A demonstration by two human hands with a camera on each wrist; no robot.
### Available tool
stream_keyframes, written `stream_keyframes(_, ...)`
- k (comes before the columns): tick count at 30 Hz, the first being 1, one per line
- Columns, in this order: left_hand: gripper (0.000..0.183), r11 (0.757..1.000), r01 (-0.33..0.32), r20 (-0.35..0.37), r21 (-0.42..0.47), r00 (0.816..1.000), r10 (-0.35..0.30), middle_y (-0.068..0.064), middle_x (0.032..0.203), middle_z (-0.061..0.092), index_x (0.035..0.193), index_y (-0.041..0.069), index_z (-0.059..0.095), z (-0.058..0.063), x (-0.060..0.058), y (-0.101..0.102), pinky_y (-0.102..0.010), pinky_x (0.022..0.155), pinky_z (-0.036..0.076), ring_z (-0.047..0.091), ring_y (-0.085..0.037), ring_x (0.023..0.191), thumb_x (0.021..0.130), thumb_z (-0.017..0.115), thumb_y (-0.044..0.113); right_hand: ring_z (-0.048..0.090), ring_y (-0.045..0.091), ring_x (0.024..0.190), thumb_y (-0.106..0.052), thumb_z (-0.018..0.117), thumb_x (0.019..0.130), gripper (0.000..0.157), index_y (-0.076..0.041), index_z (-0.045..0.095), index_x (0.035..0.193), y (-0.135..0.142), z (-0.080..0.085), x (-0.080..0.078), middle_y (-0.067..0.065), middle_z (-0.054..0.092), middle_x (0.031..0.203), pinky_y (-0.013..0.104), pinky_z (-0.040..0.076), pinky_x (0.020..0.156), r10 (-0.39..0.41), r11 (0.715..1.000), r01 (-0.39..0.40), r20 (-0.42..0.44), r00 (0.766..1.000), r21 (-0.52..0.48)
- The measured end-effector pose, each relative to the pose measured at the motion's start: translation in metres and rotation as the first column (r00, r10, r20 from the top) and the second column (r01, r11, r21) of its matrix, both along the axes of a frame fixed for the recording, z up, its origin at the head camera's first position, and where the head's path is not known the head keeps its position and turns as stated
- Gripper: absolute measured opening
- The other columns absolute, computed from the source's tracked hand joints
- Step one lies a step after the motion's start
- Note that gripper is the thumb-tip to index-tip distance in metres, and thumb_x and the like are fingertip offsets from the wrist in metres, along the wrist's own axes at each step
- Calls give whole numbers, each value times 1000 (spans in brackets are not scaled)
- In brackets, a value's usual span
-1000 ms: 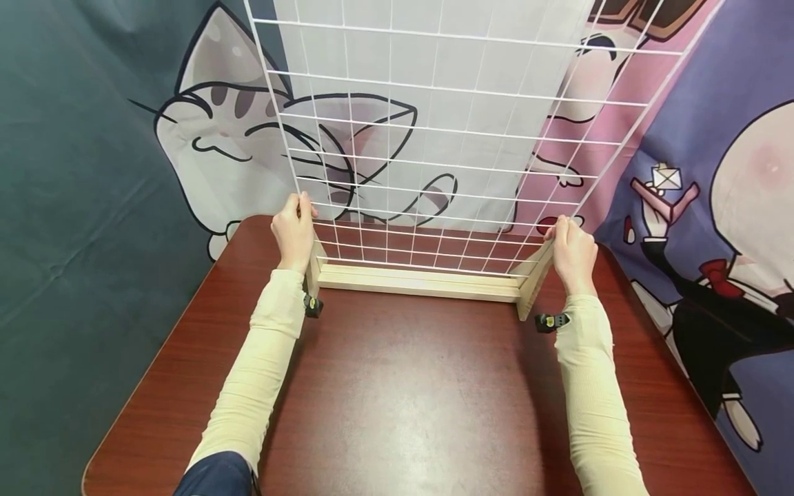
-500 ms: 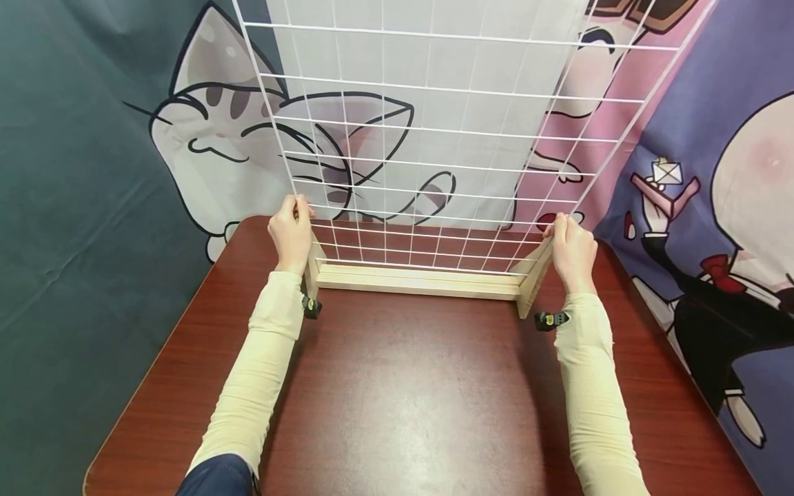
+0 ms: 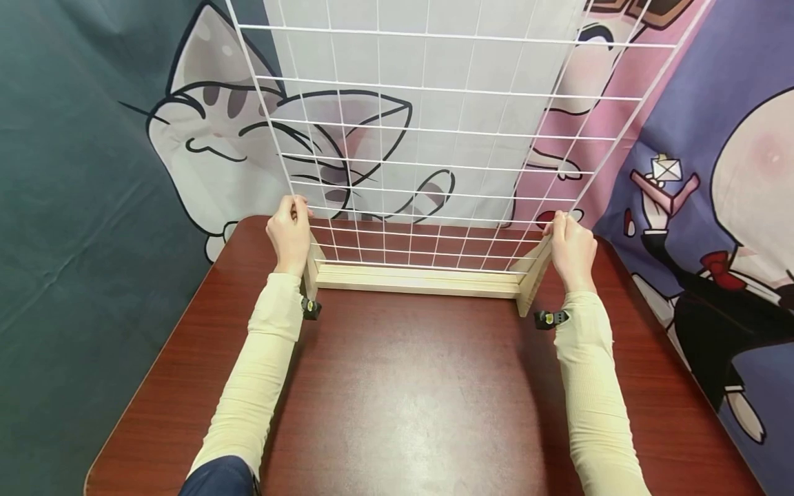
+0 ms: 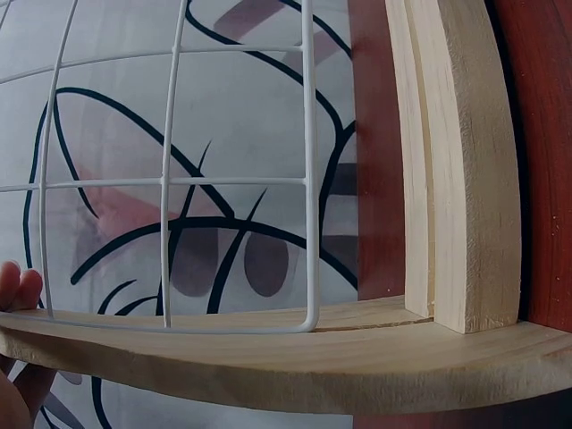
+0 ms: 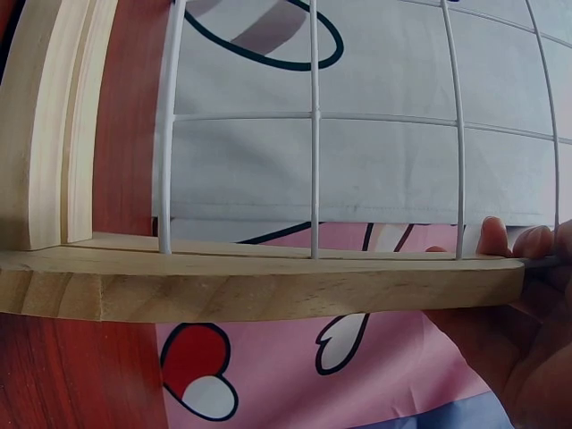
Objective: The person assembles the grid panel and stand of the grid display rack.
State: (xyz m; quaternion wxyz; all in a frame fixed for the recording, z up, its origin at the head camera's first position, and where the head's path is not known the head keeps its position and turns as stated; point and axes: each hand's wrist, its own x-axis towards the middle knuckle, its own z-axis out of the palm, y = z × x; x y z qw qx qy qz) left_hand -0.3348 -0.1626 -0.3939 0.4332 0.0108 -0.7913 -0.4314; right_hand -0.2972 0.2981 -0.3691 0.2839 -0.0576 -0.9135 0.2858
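A white wire grid panel [image 3: 409, 165] stands between the two side boards of a pale wooden frame; its lower edge hangs just above the wooden crossbar [image 3: 415, 280]. My left hand [image 3: 290, 234] grips the panel's left edge wire at the top of the left side board [image 4: 375, 362]. On the other side, my right hand [image 3: 572, 251] pinches the right edge wire by the top end of the right side board [image 5: 268, 290]. In the left wrist view, a bottom corner of the grid shows apart from the grooved crossbar. Both thumbs lie on top; some fingers are hidden behind.
The frame rests near the back of a dark red-brown table [image 3: 397, 393]. Behind it hangs a cloth backdrop [image 3: 211, 158] with cartoon figures, and another printed cloth [image 3: 744, 220] runs along the right side. The panel's top extends out of the head view.
The upper part of the grid has shifted slightly left in the head view, partly with a small camera movement. Both hands keep their hold in nearly the same place.
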Motion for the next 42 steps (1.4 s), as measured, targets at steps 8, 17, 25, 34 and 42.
stream_keyframes(8,28,1000,4,-16,-15,1000,-4,-14,76,73,92,2,67,-1,0,-2,-47,76,46,67,-34,70,100,45,18,61,48,101,-37,25,104,55,-3,64,87,0,2,2,23,70,96,57,41,84,-6,1000,6,5,1000,-7)
stream_keyframes(17,28,1000,18,-13,-9,1000,-18,-15,76,73,91,2,66,-7,4,-2,-47,77,46,68,-34,72,100,45,18,61,49,101,-37,25,104,55,-2,64,88,-1,-5,5,24,69,96,58,41,83,-5,1000,5,20,1000,-3)
stream_keyframes(25,29,1000,10,-40,4,999,-9,-17,76,72,90,0,67,-7,4,-1,-47,76,46,66,-34,70,100,46,18,61,49,100,-37,26,104,55,-2,64,88,-1,-4,5,24,70,95,59,41,83,-7,1000,7,-1,1000,4)
stream_keyframes(34,29,1000,11,-43,1,999,-11,-15,76,72,89,0,66,-5,2,-1,-46,77,46,67,-32,72,100,47,19,61,49,101,-37,26,104,54,-2,64,87,0,-3,2,24,69,94,59,40,83,-16,1000,16,-8,1000,5)
stream_keyframes(42,29,1000,7,-40,10,999,-7,-16,76,72,90,0,66,-5,0,-1,-46,76,46,67,-32,71,100,47,18,62,48,101,-39,27,104,55,-3,64,87,-1,-3,2,23,70,95,57,40,83,-18,1000,18,-1,1000,-5)
